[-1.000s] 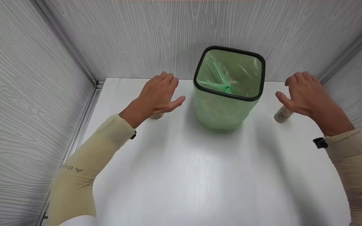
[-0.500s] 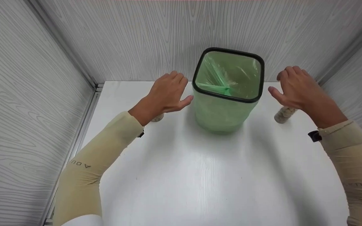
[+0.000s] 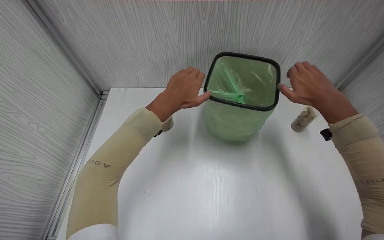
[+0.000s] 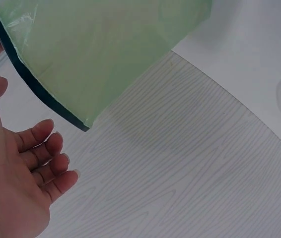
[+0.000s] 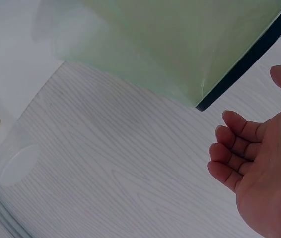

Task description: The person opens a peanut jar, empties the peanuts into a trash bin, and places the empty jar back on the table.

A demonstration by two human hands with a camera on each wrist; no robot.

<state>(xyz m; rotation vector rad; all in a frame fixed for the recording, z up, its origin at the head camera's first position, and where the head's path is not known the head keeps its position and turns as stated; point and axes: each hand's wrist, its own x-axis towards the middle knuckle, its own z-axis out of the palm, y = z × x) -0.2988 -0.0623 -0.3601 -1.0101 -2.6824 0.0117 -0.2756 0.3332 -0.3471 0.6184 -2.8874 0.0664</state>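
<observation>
Two hands now flank the bin (image 3: 233,125): against half a second earlier, both have come inward, your left hand (image 3: 182,87) from the left and your right hand (image 3: 308,81) from the right. In the head view your left thumb (image 3: 204,97) and right thumb (image 3: 286,91) now overlap the black rim (image 3: 248,57) or meet its outline; the wrist views put both hands just beside it. Contact: cannot tell. Judgement: you seem near the end of a reach, with no grip on the bin yet.

Hand state: left relaxed, fingers (image 4: 36,134) loosely bent, thumb spread away from them, holding nothing. Right the same, mirrored, holding nothing.

Bin stands near the back edge of the table (image 3: 212,193), a little right of that edge's middle. More of both jars now shows: left jar (image 3: 168,124) toward the back left corner, partly behind your left sleeve (image 3: 112,160); right jar (image 3: 302,120) toward the back right corner.

Materials: bin squarish, rounded corners, narrowing toward the base, pale green. Inside, a thin glossy bag (image 3: 227,76), gathered into brighter green creases. Rim a smooth band. Jars clear, round-walled, with pale lumpy contents, kind unknown. Table white, faintly shiny; wall (image 3: 128,50) behind it grey, wood-grain pattern. Sleeve cream, wrinkled at the elbow.
</observation>
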